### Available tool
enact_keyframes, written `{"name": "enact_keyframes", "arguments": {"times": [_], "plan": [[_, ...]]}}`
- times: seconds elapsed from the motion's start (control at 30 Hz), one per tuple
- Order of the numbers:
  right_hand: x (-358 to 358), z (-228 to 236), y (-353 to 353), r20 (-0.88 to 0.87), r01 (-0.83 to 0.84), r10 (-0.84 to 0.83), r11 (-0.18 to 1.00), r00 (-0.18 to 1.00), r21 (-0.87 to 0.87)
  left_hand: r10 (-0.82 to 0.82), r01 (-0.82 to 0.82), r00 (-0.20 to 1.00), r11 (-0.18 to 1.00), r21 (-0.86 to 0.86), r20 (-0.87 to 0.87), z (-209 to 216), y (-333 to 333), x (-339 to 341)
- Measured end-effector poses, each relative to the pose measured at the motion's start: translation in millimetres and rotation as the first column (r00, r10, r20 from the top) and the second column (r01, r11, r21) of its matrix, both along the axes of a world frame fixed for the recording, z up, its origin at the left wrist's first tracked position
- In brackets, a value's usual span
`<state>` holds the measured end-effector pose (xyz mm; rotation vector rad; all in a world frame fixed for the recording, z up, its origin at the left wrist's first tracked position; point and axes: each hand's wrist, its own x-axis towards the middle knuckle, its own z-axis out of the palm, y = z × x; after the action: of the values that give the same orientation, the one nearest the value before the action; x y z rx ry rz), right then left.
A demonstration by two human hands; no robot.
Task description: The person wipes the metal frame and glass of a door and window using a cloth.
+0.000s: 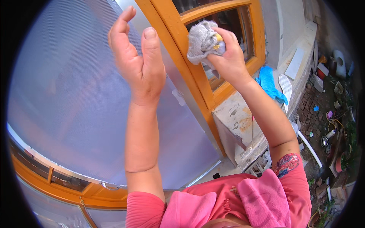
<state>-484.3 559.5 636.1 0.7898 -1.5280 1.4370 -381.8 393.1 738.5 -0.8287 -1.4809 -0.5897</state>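
My right hand (227, 57) grips a crumpled grey cloth (202, 42) and presses it against the orange wooden window frame (190, 72), beside the glass pane. A bit of yellow shows inside the cloth. My left hand (138, 62) is raised in front of the pale mesh screen panel (68, 95), fingers apart, holding nothing. It is a short way left of the cloth.
A stone window sill (237, 121) lies below the frame, with a blue cloth (269, 83) on the ledge. Farther right is a paved yard with pots, a white pipe (310, 146) and scattered clutter. An orange frame edge (57, 182) curves along the lower left.
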Motion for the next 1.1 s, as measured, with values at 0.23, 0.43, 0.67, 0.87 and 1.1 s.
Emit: {"name": "enact_keyframes", "arguments": {"times": [0.23, 0.43, 0.67, 0.87, 1.1], "plan": [[-17, 104, -50, -0.433, 0.199, -0.188, 0.980, 0.881, -0.020, -0.086, 0.086, 0.973, 0.996, -0.012, -0.214, 103, 30, -15], [-21, 18, -39, -0.393, 0.094, -0.016, 0.979, 0.920, 0.181, 0.512, -0.562, 0.825, 0.789, -0.249, -0.239, 127, 20, -50], [-100, 87, 14, -0.171, 0.231, -0.270, 0.948, 0.948, -0.217, 0.856, -0.876, 0.475, 0.483, -0.013, -0.202, 145, 46, -113], [-97, 108, -15, -0.262, 0.395, -0.419, 0.908, 0.869, -0.143, 0.803, -0.789, 0.549, 0.590, 0.170, -0.232, 137, 37, -141], [-144, 112, 10, -0.451, 0.388, -0.328, 0.920, 0.830, 0.046, 0.847, -0.845, 0.477, 0.516, 0.142, -0.235, 130, 36, -143]]}}
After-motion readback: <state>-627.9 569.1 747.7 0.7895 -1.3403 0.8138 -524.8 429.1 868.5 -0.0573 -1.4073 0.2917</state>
